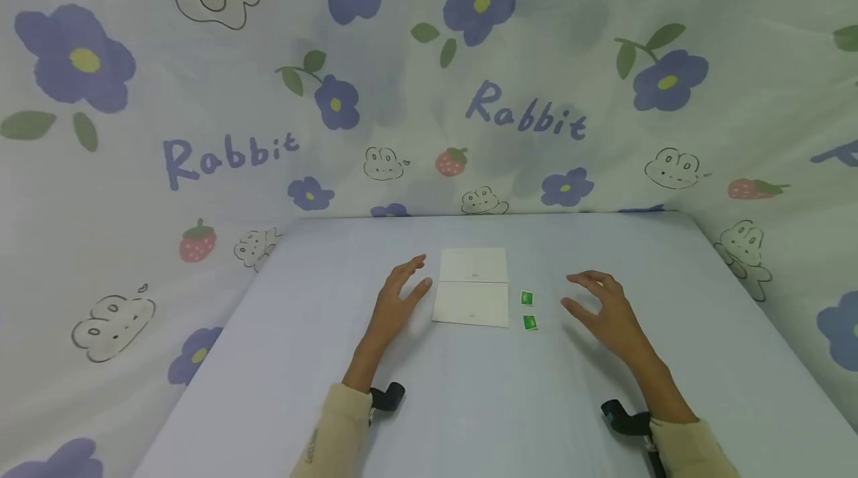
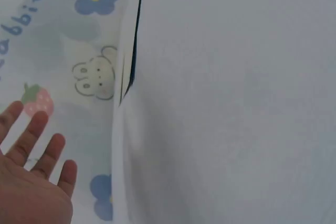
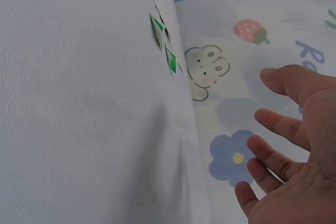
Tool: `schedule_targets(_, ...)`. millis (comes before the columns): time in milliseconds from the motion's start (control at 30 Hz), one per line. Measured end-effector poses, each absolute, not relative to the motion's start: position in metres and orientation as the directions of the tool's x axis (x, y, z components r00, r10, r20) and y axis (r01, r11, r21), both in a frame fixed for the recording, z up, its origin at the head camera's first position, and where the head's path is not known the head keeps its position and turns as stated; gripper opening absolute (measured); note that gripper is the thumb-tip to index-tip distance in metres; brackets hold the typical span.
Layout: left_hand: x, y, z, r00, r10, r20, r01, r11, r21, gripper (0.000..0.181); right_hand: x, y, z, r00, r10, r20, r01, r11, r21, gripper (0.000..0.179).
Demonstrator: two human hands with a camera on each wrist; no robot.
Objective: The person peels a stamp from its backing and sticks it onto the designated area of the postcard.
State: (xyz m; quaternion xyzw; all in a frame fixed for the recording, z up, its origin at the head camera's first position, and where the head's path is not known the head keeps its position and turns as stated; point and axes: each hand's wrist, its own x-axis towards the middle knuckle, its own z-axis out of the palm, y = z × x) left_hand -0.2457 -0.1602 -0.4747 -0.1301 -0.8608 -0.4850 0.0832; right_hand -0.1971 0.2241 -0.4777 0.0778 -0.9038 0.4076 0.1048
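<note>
A cream folded card or envelope [image 1: 473,304] with a crease across its middle lies flat on the white table. To its right are two small green stamp-like squares with pale borders, an upper one [image 1: 526,298] and a lower one [image 1: 530,322]. My left hand [image 1: 395,302] hovers just left of the card, fingers loosely spread and holding nothing. Over to the right of the green squares, my right hand [image 1: 608,318] is held above the table, its fingers relaxed and apart. In the right wrist view both green squares [image 3: 171,60] appear at a steep slant.
The white-covered table [image 1: 469,403] reaches back to a hanging curtain [image 1: 415,91] printed with flowers, rabbits and strawberries, which also runs along both sides. Dark wrist cameras [image 1: 626,418] are strapped at both sleeves.
</note>
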Motion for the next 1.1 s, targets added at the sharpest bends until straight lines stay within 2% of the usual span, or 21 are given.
schedule_targets(200,-0.244,-0.156,-0.475,-0.944,0.156,0.290,0.330,0.445,0.832,0.058,-0.194,0.222,-0.483,-0.968,-0.034,0.248,-0.215,0.623,-0.752,0.050)
schedule_targets(500,-0.237,-0.146,-0.475,-0.929,0.146,0.339,0.368,0.441,0.818,0.053,-0.191,0.210,-0.486,-0.969,-0.055,0.242,-0.224,0.617,-0.755,0.047)
schedule_targets(767,-0.235,-0.142,-0.472,-0.918,0.166,0.360,0.396,0.445,0.803,0.050,-0.193,0.203,-0.487,-0.943,-0.103,0.316,-0.304,0.646,-0.700,0.041)
schedule_targets(933,-0.237,-0.137,-0.466,-0.907,0.201,0.369,0.420,0.455,0.785,0.050,-0.196,0.201,-0.480,-0.903,-0.165,0.397,-0.398,0.670,-0.627,0.038)
schedule_targets(1100,-0.237,-0.129,-0.459,-0.900,0.237,0.365,0.435,0.484,0.759,0.047,-0.199,0.198,-0.476,-0.892,-0.200,0.405,-0.422,0.691,-0.587,0.038)
